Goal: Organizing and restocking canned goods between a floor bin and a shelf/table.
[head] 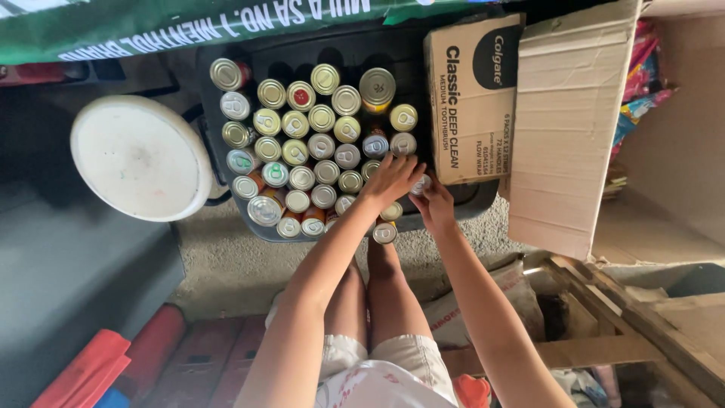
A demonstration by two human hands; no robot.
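Rough grey concrete floor [226, 264] lay under a dark tray [453, 202] packed with upright cans [302, 143], a cardboard box [472, 98] just beside it. Left hand [389, 181] rested spread over the cans' near right corner; right hand [434, 202] pinched a small silver can [420, 183] at the tray's right edge.

Seen from above, a person's left hand [391, 180] spreads its fingers [402, 168] over the tops of upright cans [302, 136] packed into a dark crate [226, 177], while the right hand [434, 202] pinches a small can [421, 183] just beside them — lid up, at the crate's near edge. Another can [384, 232] stands below the fingers. Beyond the right fingers lies a brown carton [472, 94]; well off to the other side sits a round white lid [140, 157].
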